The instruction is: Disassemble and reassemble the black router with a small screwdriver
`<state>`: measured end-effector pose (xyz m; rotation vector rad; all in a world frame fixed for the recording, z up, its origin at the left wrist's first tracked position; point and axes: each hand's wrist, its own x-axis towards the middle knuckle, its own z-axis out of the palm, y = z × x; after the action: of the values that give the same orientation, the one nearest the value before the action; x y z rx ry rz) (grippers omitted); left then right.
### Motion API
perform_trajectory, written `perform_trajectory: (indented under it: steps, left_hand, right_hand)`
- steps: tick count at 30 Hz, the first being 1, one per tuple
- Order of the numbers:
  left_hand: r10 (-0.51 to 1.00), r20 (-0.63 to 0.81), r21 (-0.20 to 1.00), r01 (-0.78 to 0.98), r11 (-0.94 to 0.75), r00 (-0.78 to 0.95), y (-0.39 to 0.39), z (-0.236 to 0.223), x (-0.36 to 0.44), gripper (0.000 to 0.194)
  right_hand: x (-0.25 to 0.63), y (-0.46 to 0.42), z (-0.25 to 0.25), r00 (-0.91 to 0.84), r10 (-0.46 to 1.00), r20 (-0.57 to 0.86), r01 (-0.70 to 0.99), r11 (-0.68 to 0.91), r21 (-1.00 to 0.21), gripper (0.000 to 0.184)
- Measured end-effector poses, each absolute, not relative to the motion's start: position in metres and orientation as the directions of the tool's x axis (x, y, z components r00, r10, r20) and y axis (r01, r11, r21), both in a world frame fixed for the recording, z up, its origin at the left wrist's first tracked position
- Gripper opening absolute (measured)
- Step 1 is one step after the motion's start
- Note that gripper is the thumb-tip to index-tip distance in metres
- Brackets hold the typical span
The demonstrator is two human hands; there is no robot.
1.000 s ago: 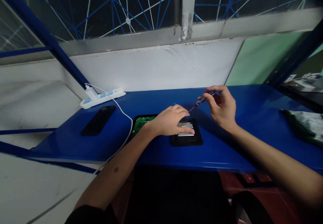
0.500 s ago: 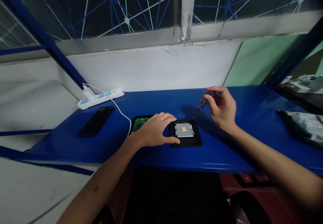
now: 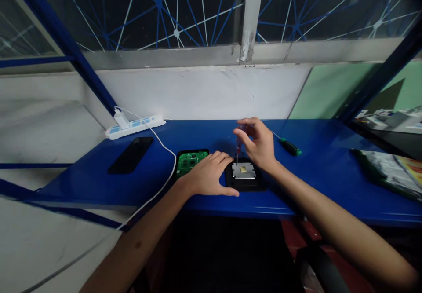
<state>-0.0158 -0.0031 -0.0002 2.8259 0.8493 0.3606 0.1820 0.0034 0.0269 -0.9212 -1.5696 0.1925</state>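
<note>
On the blue table lies a flat black casing (image 3: 260, 182) with a silver metal plate (image 3: 236, 174) on it and a small yellowish square pad (image 3: 243, 169) in the plate's middle. My left hand (image 3: 211, 175) spans the casing's left side, fingers at its far edge and thumb at its near edge, holding it. My right hand (image 3: 259, 141) is closed round a small screwdriver (image 3: 239, 140) with a clear purplish handle. The screwdriver stands nearly upright, its tip at the plate's far left corner. Partly behind my left hand sits a green circuit board (image 3: 191, 161) in a black shell.
A green-handled screwdriver (image 3: 290, 146) lies right of my right hand. On the left are a black phone (image 3: 131, 155) and a white power strip (image 3: 136, 126) with a white cable (image 3: 165, 145). A plastic packet (image 3: 389, 170) lies at the right. Beyond the table stands a wall.
My right hand has moved left with the screwdriver, from the casing's far right corner to the plate's far left corner, turning it more upright. The green-handled screwdriver now shows.
</note>
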Motion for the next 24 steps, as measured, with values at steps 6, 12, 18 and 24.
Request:
perform_trajectory:
  steps: [6, 12, 18, 24]
  left_hand:
    - [0.56, 0.172, 0.228, 0.52, -0.823, 0.811, -0.003, 0.002, -0.015, 0.097]
    - [0.562, 0.174, 0.224, 0.523, -0.822, 0.808, -0.003, 0.001, -0.015, 0.097]
    - [0.558, 0.193, 0.21, 0.521, -0.827, 0.807, -0.005, -0.001, -0.014, 0.098]
    - [0.551, 0.203, 0.187, 0.52, -0.834, 0.81, -0.005, -0.002, -0.014, 0.097]
  right_hand:
    - [0.185, 0.001, 0.018, 0.091, 0.647, 0.757, 0.445, 0.654, -0.612, 0.021]
    - [0.181, -0.003, 0.017, 0.047, 0.64, 0.767, 0.425, 0.682, -0.595, 0.021]
    - [0.181, -0.009, 0.017, 0.016, 0.599, 0.801, 0.43, 0.719, -0.546, 0.019]
    - [0.182, -0.007, 0.015, 0.0, 0.588, 0.809, 0.416, 0.735, -0.535, 0.021]
